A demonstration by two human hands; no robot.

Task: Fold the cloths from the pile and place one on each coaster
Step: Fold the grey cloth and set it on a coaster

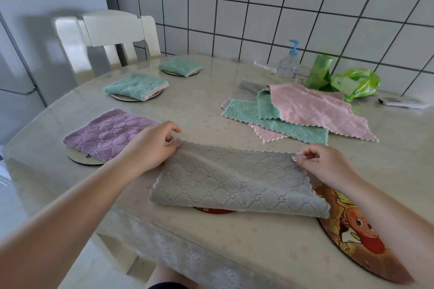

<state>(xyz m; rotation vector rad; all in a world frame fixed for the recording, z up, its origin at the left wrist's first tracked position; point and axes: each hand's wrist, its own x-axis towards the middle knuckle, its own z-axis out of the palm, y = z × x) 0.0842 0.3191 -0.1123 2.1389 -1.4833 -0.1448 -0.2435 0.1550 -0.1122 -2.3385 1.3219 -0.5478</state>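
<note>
Two corners of the grey cloth [237, 183] are pinched at its far edge, one by each hand. The left corner is held between the thumb and curled fingers of the left hand [150, 145]; the right corner is nipped between the thumb and fingertips of the right hand [321, 162], whose other fingers are curled in. The far edge is lifted slightly off the table [206, 101] between the two hands, while the folded near edge rests on the table, closer to the person than both grips. A red-rimmed coaster [216, 210] is partly hidden under that near edge, and a large round mat with a cartoon picture [357, 239] is overlapped by the right end of the grey cloth.

Left of the grey cloth, a folded purple cloth [108, 134] is laid on a pale coaster [82, 158]. Beyond it, two folded green cloths [136, 85] [180, 65] are set on their own coasters. Beyond the grey cloth and to its right, the pile [298, 112] of unfolded pink, green and grey cloths is spread flat.
</note>
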